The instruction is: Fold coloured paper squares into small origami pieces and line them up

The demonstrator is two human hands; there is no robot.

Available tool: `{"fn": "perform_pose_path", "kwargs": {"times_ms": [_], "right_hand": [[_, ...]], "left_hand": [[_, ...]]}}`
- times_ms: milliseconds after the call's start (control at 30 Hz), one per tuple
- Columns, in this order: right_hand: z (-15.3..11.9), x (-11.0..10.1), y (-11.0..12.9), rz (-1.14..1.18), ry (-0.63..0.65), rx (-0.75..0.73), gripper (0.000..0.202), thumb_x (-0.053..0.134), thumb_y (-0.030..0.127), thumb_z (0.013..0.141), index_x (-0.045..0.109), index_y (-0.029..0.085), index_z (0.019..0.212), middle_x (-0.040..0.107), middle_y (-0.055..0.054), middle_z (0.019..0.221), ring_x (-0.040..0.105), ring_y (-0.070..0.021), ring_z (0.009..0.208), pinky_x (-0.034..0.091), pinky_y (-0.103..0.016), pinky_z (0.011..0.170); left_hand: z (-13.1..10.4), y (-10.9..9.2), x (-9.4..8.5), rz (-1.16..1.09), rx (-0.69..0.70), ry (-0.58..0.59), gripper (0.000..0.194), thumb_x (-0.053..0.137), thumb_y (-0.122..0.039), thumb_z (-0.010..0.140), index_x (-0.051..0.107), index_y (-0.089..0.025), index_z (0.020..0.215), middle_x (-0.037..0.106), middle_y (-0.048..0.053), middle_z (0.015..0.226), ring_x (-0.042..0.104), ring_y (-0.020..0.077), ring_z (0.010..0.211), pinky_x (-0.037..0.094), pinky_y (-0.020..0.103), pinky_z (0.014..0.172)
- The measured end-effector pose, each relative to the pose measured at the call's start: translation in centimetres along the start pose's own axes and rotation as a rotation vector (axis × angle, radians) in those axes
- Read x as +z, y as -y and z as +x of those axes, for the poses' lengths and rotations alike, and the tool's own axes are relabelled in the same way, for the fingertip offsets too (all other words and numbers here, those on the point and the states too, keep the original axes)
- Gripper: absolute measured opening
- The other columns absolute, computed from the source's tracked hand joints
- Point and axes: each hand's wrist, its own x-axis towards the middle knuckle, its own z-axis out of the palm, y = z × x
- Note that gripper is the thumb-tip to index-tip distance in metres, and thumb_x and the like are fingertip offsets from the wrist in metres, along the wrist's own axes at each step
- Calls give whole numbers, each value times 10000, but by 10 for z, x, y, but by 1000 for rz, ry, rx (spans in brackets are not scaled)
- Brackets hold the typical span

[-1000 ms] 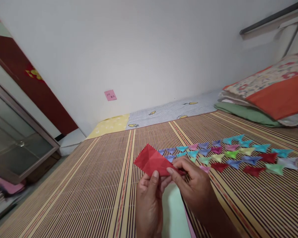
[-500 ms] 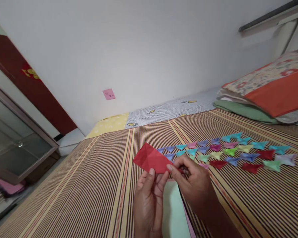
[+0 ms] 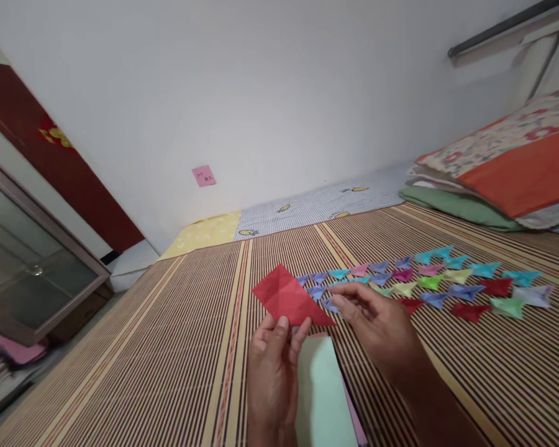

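Layout, taken from the left?

Glass-fronted cabinet (image 3: 32, 267) at the far left, then a broad stretch of striped mat (image 3: 168, 347): lateral room noted on that side

Position of the workpiece?

Red paper (image 3: 284, 297), creased, held up in front of the body. Left hand (image 3: 272, 366) grips its lower edge, thumb on the near face, fingers behind; grip clamped

Orientation?

Long axis runs from a blunt left corner down to a narrow tip at the right. That tip is the governing point: it projects freely beyond the left grip, towards the other side

And below it?

Pale green sheet (image 3: 326, 385) on top of a stack, its far edge just under the tip as viewed

Nearer hand to the tip?

Right hand (image 3: 382, 329). Its thumb and forefinger sit slightly apart, just above the tip as viewed, not touching the paper; nothing seen between them

Limits on the right?

Folded paper pieces (image 3: 431, 282) in rows, beginning directly behind those fingertips and spreading rightward; cushions (image 3: 517, 180) beyond. Sideways room judged tighter there
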Motion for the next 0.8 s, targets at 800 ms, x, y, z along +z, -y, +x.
{"fn": "perform_pose_path", "kwargs": {"times_ms": [800], "right_hand": [[0, -1, 5, 270, 139, -153, 107, 694, 265, 913, 792, 226, 895, 708, -62, 967, 683, -220, 931, 560, -368, 865]], "left_hand": [[-7, -8, 2, 169, -269, 427, 521, 682, -582, 891, 730, -106, 1098, 799, 166, 770, 764, 223, 607, 512, 205, 470]]}}
